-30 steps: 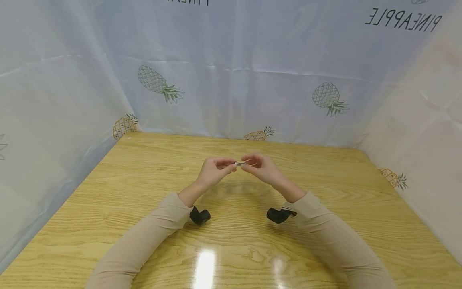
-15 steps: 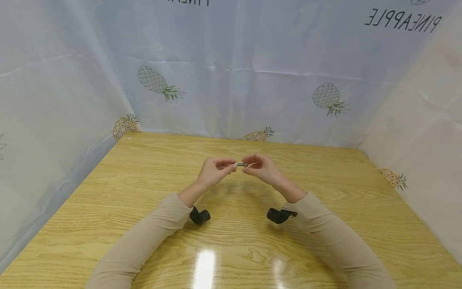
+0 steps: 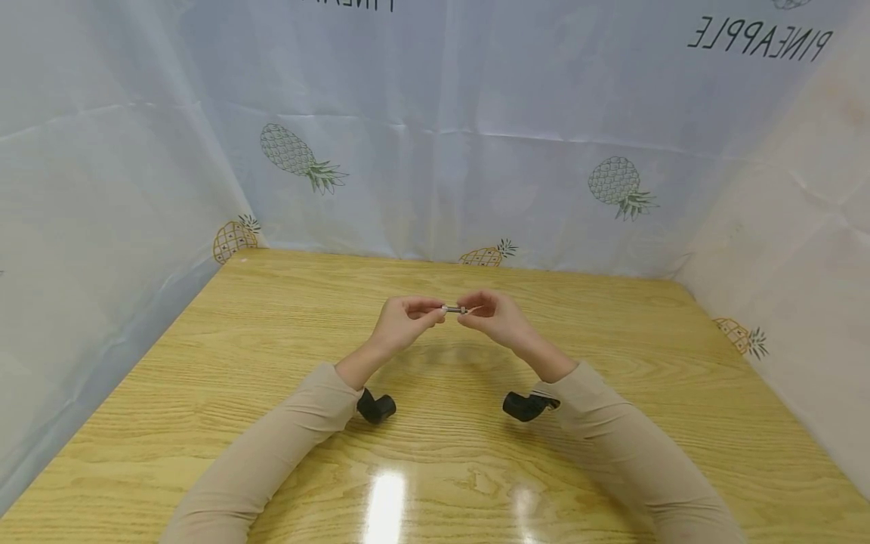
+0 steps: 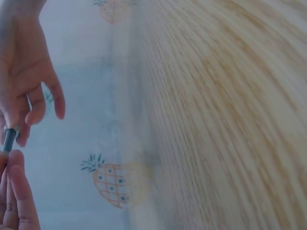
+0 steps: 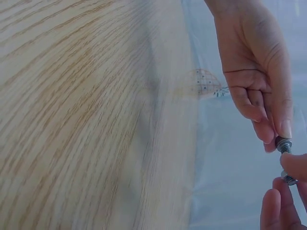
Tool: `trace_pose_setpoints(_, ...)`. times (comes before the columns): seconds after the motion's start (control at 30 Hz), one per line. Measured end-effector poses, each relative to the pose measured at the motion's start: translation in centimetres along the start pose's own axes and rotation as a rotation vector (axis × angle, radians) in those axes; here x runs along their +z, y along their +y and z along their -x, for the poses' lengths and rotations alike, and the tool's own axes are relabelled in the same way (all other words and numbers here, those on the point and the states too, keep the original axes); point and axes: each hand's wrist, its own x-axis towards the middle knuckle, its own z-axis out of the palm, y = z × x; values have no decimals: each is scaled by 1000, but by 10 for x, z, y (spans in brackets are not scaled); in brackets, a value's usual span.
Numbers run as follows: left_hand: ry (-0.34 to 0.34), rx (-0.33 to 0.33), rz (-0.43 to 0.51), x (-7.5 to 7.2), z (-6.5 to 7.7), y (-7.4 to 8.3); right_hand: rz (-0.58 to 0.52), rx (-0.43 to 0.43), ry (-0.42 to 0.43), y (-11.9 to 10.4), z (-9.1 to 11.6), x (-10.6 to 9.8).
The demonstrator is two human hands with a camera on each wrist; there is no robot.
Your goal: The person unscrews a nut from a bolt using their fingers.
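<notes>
A small metal bolt (image 3: 453, 310) lies roughly level between the two hands, above the table. My left hand (image 3: 405, 321) pinches its left end between thumb and fingers, mostly covering that end. On the shank's right end sits a nut (image 3: 464, 310). Around this nut are the thumb and index finger of my right hand (image 3: 498, 319), with its other fingers loosely bent. Threads show on the bolt (image 5: 286, 148) in the right wrist view, where my right thumb partly hides the nut (image 5: 289, 180). The left wrist view has the bolt (image 4: 8, 142) at its left edge.
The wood-grained table (image 3: 306, 453) stretches beneath both arms. Pale cloth (image 3: 435, 181) with pineapple prints hangs behind it and at both sides. Dark wrist mounts (image 3: 376, 408) project below the sleeves.
The right thumb and index finger have shifted slightly right and apart, leaving the nut and more of the shank visible. The left hand keeps its place.
</notes>
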Motion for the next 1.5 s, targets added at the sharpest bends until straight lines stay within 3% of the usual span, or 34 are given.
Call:
trace_pose_setpoints(0.37,4,1,-6,0,0,0,3,41,-35,0,1,-1)
trace_pose_setpoints(0.67,3,-9,14,0,0,1,-12,-34,-25,1,2,-2)
trace_pose_setpoints(0.93,4,-15,-11,0,1,1,-8,11,-56,2,0,-2)
trace_pose_setpoints(1.2,10,-1,3,1,0,0,-5,-42,-49,-1,2,-2)
trace_pose_setpoints(1.5,14,6,-16,0,0,-1,13,17,-70,0,-1,-2)
